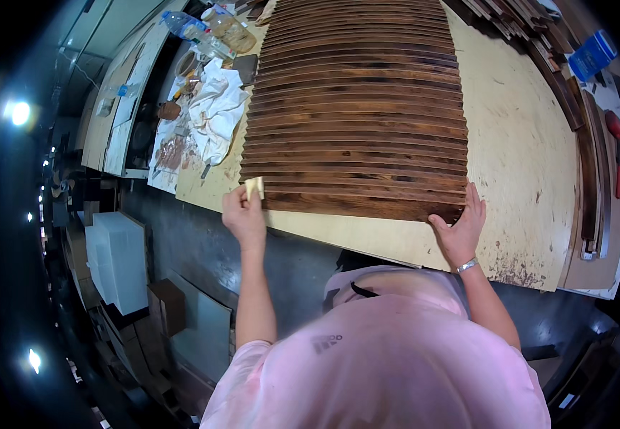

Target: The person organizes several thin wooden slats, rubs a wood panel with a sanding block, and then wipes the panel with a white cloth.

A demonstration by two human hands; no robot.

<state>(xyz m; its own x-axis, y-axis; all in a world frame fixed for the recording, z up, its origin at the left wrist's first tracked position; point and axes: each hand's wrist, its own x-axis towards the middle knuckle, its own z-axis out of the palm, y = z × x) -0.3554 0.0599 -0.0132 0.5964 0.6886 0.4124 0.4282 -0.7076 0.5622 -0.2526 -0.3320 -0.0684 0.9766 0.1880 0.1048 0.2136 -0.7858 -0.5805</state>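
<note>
Two bare hands worked at the near edge of one dark brown slatted panel [356,129], which filled the upper middle of the frame. One was the left hand [244,216], its thumb and fingers pinched narrow around a single small pale yellow pad [254,188] by the panel's near left corner; whether the pad pressed on the wood, I could not tell. The right hand [461,227] was spread wide at the near right corner, thumb by the front edge and fingers up along the side, with one silvery band [467,265] on its wrist. The panel's slats ran across it in many rows, too close together at the far end for me to count.

Under it lay one pale plywood board [514,179], with dark smears toward the lower right. Beyond the left hand, in the upper left, I saw one crumpled white cloth [217,111] and, above that, at least three clear containers [231,30] clustered together. At the upper right stood one blue tub [592,56], with one red-handled tool [617,129] below it, beside several long wooden strips [587,171]. Two bright lamps [20,112] shone at the far left, one high and one low.
</note>
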